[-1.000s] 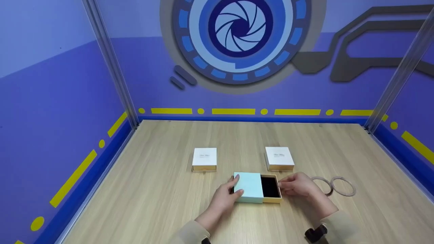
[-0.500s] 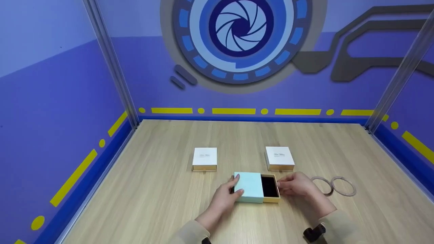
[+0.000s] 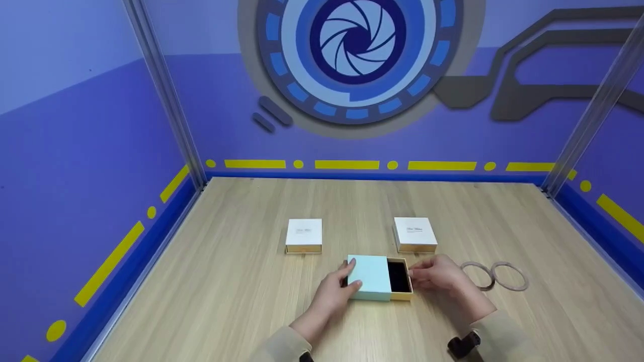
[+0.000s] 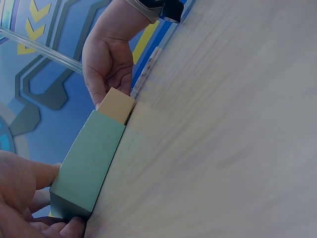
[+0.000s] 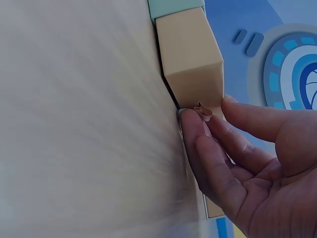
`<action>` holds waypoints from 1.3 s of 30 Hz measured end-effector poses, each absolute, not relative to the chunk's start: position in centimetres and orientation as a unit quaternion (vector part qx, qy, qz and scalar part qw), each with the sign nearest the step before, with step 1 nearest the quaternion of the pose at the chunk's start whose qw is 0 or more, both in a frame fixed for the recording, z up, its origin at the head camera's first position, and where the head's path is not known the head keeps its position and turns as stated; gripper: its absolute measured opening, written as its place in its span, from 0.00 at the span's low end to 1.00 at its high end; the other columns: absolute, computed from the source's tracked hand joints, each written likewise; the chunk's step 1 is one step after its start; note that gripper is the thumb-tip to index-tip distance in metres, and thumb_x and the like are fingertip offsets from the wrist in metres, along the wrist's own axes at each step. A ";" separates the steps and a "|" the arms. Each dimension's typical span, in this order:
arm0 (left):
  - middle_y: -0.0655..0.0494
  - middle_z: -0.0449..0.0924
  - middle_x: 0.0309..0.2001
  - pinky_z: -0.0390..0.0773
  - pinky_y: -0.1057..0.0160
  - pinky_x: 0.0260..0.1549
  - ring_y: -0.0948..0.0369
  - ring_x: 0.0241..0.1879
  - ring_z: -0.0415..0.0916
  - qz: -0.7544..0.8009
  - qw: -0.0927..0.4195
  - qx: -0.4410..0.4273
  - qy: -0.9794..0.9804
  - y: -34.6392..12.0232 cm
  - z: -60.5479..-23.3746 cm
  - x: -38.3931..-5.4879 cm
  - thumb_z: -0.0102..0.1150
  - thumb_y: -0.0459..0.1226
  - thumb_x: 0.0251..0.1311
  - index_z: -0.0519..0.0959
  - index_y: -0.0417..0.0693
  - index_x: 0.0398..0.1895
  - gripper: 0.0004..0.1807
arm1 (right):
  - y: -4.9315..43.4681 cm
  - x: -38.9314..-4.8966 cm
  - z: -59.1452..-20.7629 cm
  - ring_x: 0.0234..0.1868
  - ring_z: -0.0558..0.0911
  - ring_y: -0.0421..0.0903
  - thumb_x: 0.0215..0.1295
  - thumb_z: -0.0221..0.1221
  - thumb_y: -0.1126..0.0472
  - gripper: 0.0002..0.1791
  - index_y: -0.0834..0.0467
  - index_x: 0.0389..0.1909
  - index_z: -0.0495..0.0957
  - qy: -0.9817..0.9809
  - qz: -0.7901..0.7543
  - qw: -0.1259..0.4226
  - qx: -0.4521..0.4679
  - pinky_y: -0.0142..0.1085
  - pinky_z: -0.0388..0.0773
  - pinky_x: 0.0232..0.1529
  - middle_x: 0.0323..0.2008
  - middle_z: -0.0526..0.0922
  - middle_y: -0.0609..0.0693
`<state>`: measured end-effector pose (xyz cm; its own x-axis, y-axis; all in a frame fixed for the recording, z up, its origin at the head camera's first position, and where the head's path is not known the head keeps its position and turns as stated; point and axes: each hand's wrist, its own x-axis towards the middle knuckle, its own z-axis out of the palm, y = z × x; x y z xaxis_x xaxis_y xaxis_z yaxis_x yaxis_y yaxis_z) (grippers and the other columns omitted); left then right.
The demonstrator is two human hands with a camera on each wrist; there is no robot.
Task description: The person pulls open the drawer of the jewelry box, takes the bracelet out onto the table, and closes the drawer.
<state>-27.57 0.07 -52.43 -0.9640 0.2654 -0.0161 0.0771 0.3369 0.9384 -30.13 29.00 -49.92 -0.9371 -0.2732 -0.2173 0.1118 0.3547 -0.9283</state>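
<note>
A mint-green sliding box (image 3: 368, 274) lies on the table, its tan drawer (image 3: 401, 296) partly out to the right and showing a black lining. My left hand (image 3: 332, 291) holds the sleeve at its left end; the left wrist view has fingers (image 4: 47, 176) round that end. At the drawer's outer end, my right hand (image 3: 443, 274) touches the end wall with bent, relaxed fingers. A small ribbon tab (image 5: 203, 111) sticks out between its thumb and fingers in the right wrist view. Whether the fingers pinch the tab is hard to see.
Two white boxes with gold sides stand behind, one at left (image 3: 304, 235) and one at right (image 3: 415, 234). Two thin rings, the nearer-hand ring (image 3: 489, 286) and the outer ring (image 3: 526, 281), lie right of my right hand. Panels enclose the wooden table (image 3: 226, 281).
The drawer has slid slightly left into the mint-green sleeve, and my right hand has moved left along with it. My left hand has stayed on the sleeve.
</note>
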 end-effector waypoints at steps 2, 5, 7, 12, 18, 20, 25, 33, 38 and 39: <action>0.40 0.56 0.80 0.54 0.41 0.79 0.43 0.81 0.51 0.565 0.084 0.104 0.814 0.1 -52.5 -27.6 0.61 0.40 0.72 0.66 0.48 0.77 0.32 | 28.9 -30.1 -49.9 0.36 0.89 0.40 0.70 0.62 0.67 0.15 0.77 0.48 0.81 0.805 -0.566 0.168 -0.046 0.33 0.88 0.40 0.35 0.91 0.53; 0.40 0.56 0.80 0.54 0.41 0.79 0.43 0.81 0.51 0.562 0.083 0.106 0.816 0.1 -52.5 -27.6 0.61 0.40 0.72 0.66 0.48 0.77 0.32 | 28.8 -30.1 -50.0 0.35 0.89 0.40 0.70 0.63 0.67 0.15 0.77 0.47 0.82 0.804 -0.568 0.171 -0.042 0.32 0.88 0.40 0.34 0.91 0.52; 0.40 0.56 0.80 0.54 0.41 0.79 0.43 0.81 0.51 0.561 0.081 0.107 0.817 0.1 -52.5 -27.6 0.61 0.40 0.72 0.66 0.48 0.77 0.32 | 28.7 -30.2 -50.0 0.35 0.89 0.40 0.70 0.63 0.66 0.14 0.76 0.47 0.82 0.803 -0.570 0.171 -0.036 0.33 0.88 0.40 0.33 0.90 0.51; 0.40 0.56 0.80 0.54 0.41 0.78 0.43 0.81 0.52 0.559 0.079 0.108 0.818 0.1 -52.5 -27.5 0.61 0.40 0.72 0.66 0.48 0.77 0.32 | 28.4 -30.2 -49.9 0.35 0.88 0.40 0.69 0.64 0.66 0.15 0.76 0.48 0.82 0.809 -0.561 0.170 -0.031 0.35 0.89 0.41 0.34 0.91 0.52; 0.39 0.54 0.80 0.53 0.41 0.79 0.42 0.81 0.50 0.566 0.087 0.103 0.813 0.1 -52.4 -27.6 0.60 0.40 0.72 0.65 0.48 0.77 0.32 | 28.3 -30.3 -49.9 0.34 0.87 0.40 0.69 0.65 0.65 0.15 0.74 0.48 0.83 0.829 -0.534 0.165 -0.029 0.33 0.88 0.39 0.34 0.90 0.50; 0.39 0.54 0.81 0.53 0.41 0.79 0.43 0.81 0.50 0.570 0.090 0.101 0.811 0.1 -52.4 -27.6 0.60 0.40 0.72 0.65 0.48 0.77 0.32 | 28.2 -30.4 -49.9 0.33 0.86 0.39 0.69 0.65 0.64 0.15 0.73 0.47 0.83 0.833 -0.528 0.164 -0.027 0.32 0.87 0.38 0.33 0.90 0.48; 0.39 0.55 0.80 0.54 0.41 0.79 0.42 0.81 0.50 0.571 0.086 0.102 0.810 0.1 -52.5 -27.6 0.61 0.39 0.72 0.66 0.48 0.77 0.32 | 28.0 -30.4 -49.8 0.34 0.86 0.40 0.69 0.66 0.64 0.14 0.72 0.47 0.84 0.840 -0.518 0.162 -0.026 0.33 0.87 0.39 0.34 0.90 0.49; 0.40 0.55 0.80 0.54 0.41 0.79 0.43 0.81 0.51 0.565 0.080 0.104 0.814 0.1 -52.5 -27.5 0.60 0.40 0.72 0.66 0.49 0.77 0.32 | 27.9 -30.4 -49.7 0.35 0.87 0.40 0.70 0.64 0.65 0.16 0.75 0.48 0.81 0.830 -0.529 0.170 -0.042 0.35 0.89 0.40 0.35 0.90 0.51; 0.40 0.56 0.80 0.54 0.41 0.79 0.43 0.81 0.51 0.564 0.079 0.105 0.815 0.1 -52.5 -27.5 0.60 0.40 0.72 0.66 0.49 0.77 0.32 | 27.8 -30.5 -49.8 0.34 0.86 0.40 0.70 0.64 0.65 0.16 0.75 0.49 0.81 0.831 -0.528 0.168 -0.044 0.35 0.89 0.40 0.35 0.90 0.50; 0.40 0.55 0.80 0.53 0.41 0.79 0.43 0.81 0.51 0.565 0.080 0.105 0.815 0.1 -52.5 -27.5 0.60 0.40 0.72 0.66 0.49 0.77 0.32 | 27.8 -30.5 -49.9 0.34 0.86 0.40 0.70 0.64 0.64 0.16 0.75 0.49 0.82 0.832 -0.527 0.168 -0.044 0.35 0.89 0.40 0.34 0.90 0.50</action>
<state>-27.49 0.07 -52.49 -0.9652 0.2613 -0.0112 0.0812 0.3401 0.9369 -30.55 27.78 -49.85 -0.9396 -0.2498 -0.2340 0.1048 0.4408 -0.8915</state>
